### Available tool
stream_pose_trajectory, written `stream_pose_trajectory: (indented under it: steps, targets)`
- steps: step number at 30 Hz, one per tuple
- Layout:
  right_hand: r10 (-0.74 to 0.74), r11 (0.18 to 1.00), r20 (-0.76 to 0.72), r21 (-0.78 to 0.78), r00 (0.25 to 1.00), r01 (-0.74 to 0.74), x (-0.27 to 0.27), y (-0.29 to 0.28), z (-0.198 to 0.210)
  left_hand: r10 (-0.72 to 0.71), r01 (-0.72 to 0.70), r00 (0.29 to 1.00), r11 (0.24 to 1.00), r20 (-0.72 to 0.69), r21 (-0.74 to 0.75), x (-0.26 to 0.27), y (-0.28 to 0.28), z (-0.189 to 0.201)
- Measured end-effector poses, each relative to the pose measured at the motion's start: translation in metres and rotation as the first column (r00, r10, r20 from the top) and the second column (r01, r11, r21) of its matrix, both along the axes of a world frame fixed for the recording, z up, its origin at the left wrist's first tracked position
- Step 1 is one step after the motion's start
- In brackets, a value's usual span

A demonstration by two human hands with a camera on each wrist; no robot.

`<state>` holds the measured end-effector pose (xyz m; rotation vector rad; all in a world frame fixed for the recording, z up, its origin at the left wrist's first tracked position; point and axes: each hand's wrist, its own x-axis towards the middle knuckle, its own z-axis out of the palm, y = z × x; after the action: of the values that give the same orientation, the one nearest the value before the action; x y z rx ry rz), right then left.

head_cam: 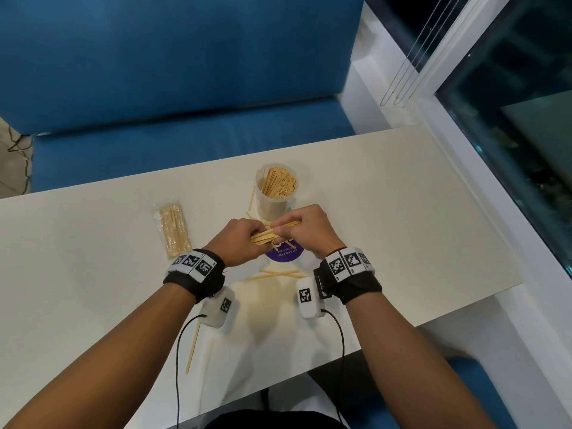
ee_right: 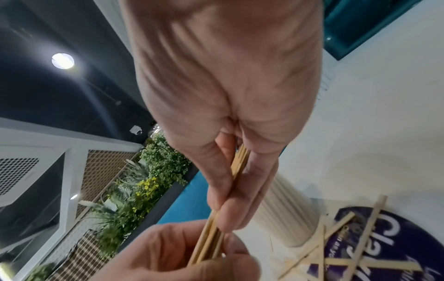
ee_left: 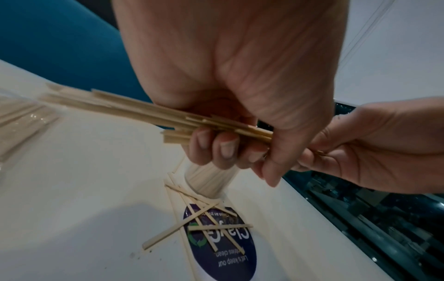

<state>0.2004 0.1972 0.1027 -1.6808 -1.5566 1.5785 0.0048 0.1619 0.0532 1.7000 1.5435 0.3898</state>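
Toward the left of the cream table, a wrapped packet of sticks is lying flat in its clear sleeve, pointing roughly from the far edge to the near edge. Closer to the near edge, a single stick is lying on its own, well apart from the rest.

Just right of the packet, the left hand is gripping the bundle of wooden sticks. Its fingers are curling under the sticks and its thumb is pressing over them, as the left wrist view is showing plainly. The bundle is being held clear of the surface, close to level, over the middle of the table. It is sitting between the two hands, just on the near side of the clear plastic cup.

Under the bundle, a purple round sticker is sitting on the surface. Loose sticks are lying crossed over it and along its near side, some just beside the cup's base. The cup is standing upright, packed with more sticks on end.

On the right, the right hand is pinching the bundle's other end, with thumb and forefinger closing along the sticks and the remaining fingers curling in beside them. The two hands are nearly touching.

Beyond the far edge, a blue sofa is running along the table.
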Motion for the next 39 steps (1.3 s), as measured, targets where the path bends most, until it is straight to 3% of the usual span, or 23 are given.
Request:
stream_pose_trajectory:
  steps: [5,8,11,13,16,20,24,28,31,35,39]
  targets:
    - [0.053,0.998,-0.02,-0.02,0.998,-0.053,0.002,0.003,-0.004,-0.083,0.112,0.957,0.99,-0.278,0.09,0.009,0.001,0.0]
    - [0.101,0.994,-0.021,-0.03,0.995,-0.102,0.001,0.0,-0.003,-0.068,0.105,0.946,0.989,-0.317,0.101,0.012,0.0,0.0]
    - [0.028,0.999,-0.043,-0.039,0.999,-0.029,0.001,-0.003,-0.007,-0.072,0.108,0.937,0.99,-0.342,0.086,0.016,-0.002,0.002]
    - [-0.007,0.998,-0.059,-0.06,0.998,0.004,0.002,-0.005,-0.008,-0.07,0.095,0.949,0.993,-0.309,0.065,0.019,-0.004,0.003]
    - [-0.006,0.998,-0.027,-0.068,1.0,0.004,0.006,-0.005,-0.007,-0.043,0.04,0.992,0.999,-0.12,-0.028,0.015,-0.007,0.003]
    - [-0.056,0.995,-0.02,-0.082,0.998,0.054,0.021,0.005,0.004,0.084,-0.067,0.993,0.982,0.087,-0.179,0.002,-0.007,0.015]
    - [-0.117,0.991,-0.063,-0.066,0.991,0.113,0.041,0.019,0.017,0.354,-0.294,0.908,0.92,0.226,-0.26,-0.01,-0.009,0.018]
    - [-0.075,0.996,0.035,0.06,0.997,0.073,0.038,0.024,0.036,0.609,-0.351,0.66,0.768,0.441,-0.536,-0.001,-0.002,0.017]
    - [0.03,0.989,0.149,0.138,0.988,-0.051,0.018,0.014,0.038,0.728,-0.334,0.506,0.66,0.463,-0.673,0.013,0.004,0.021]
    - [0.168,0.937,0.267,0.257,0.949,-0.238,-0.013,-0.007,0.031,0.783,-0.383,0.485,0.591,0.39,-0.71,0.022,0.007,0.017]
    - [0.24,0.923,0.285,0.229,0.928,-0.309,-0.025,-0.011,0.035,0.793,-0.426,0.519,0.563,0.319,-0.708,0.015,0.006,0.009]
